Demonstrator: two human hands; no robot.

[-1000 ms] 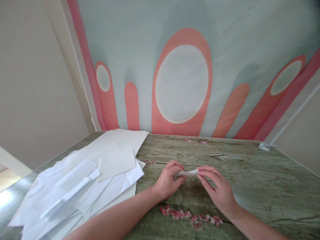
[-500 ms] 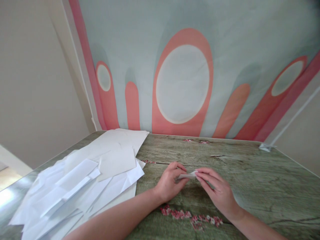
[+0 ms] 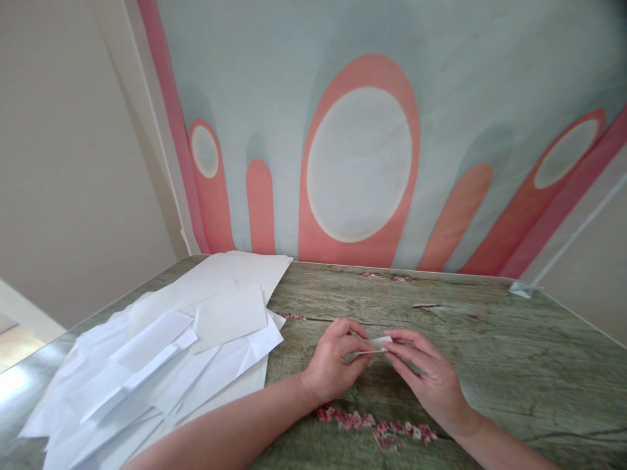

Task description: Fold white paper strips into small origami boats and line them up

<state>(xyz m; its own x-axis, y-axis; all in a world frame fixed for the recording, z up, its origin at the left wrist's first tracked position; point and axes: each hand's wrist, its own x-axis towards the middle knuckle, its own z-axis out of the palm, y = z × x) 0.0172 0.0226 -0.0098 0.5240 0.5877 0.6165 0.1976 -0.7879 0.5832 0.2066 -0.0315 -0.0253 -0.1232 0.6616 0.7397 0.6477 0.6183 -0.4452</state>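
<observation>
Left hand [image 3: 329,365]: fingers curled in, thumb and fingertips closed around one end of the small white paper piece [image 3: 377,343].
Right hand [image 3: 435,377]: thumb and fingertips pinching the other end, palm open.
Just changed: the paper piece shows more of its flat face than the thin strip seen a moment ago, and the left thumb reaches slightly farther along it.
Meaning: the fingers seem to be turning or reshaping it in their grip; whether a crease is forming, I cannot tell.
Long axis: crosswise from hand to hand, roughly along the far edge of the surface [image 3: 519,365], its visible end pointing to the right hand.
Paper position: between both hands, beyond the printed pink flowers [image 3: 350,418]; the loose white sheets [image 3: 232,320] lie to the left.
</observation>
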